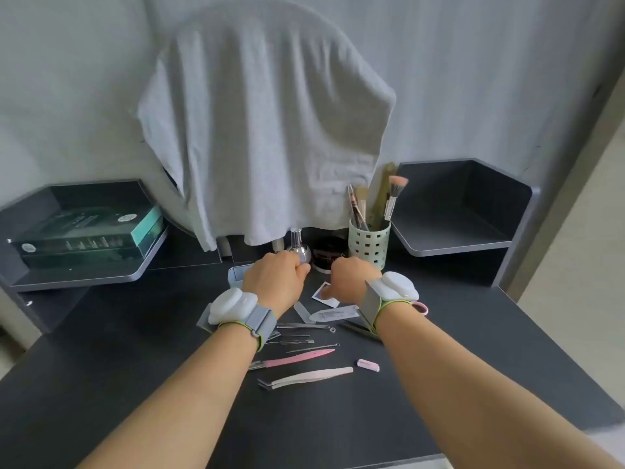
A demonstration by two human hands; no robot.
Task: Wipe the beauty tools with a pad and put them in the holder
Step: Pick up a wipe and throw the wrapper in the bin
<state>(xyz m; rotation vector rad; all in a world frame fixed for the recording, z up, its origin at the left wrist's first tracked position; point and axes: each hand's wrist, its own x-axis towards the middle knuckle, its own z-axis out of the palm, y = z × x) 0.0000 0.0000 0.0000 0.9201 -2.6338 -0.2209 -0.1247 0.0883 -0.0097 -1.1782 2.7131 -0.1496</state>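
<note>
Several beauty tools lie on the dark desk (135, 384) between my forearms: thin metal picks (297, 334), a pink razor (297, 358), white tweezers (307, 376) and a small pink cap (368, 365). The pale perforated holder (369, 245) stands at the back with brushes (394, 198) in it. My left hand (275, 280) is curled, its fingertips against the base of a silver bottle (299, 245). My right hand (351, 275) is also curled, with the thumb over a small blue-and-white packet (329, 298). Flat white wrappers (334, 313) lie beside my right wrist. What either palm holds is hidden.
A dark jar (328, 257) sits between my hands and the holder. A small pale box (236, 274) stands left of my left hand. A grey cloth (263, 130) covers a round mirror behind. Raised side shelves flank the desk; the left shelf (84, 277) carries a green box (88, 231).
</note>
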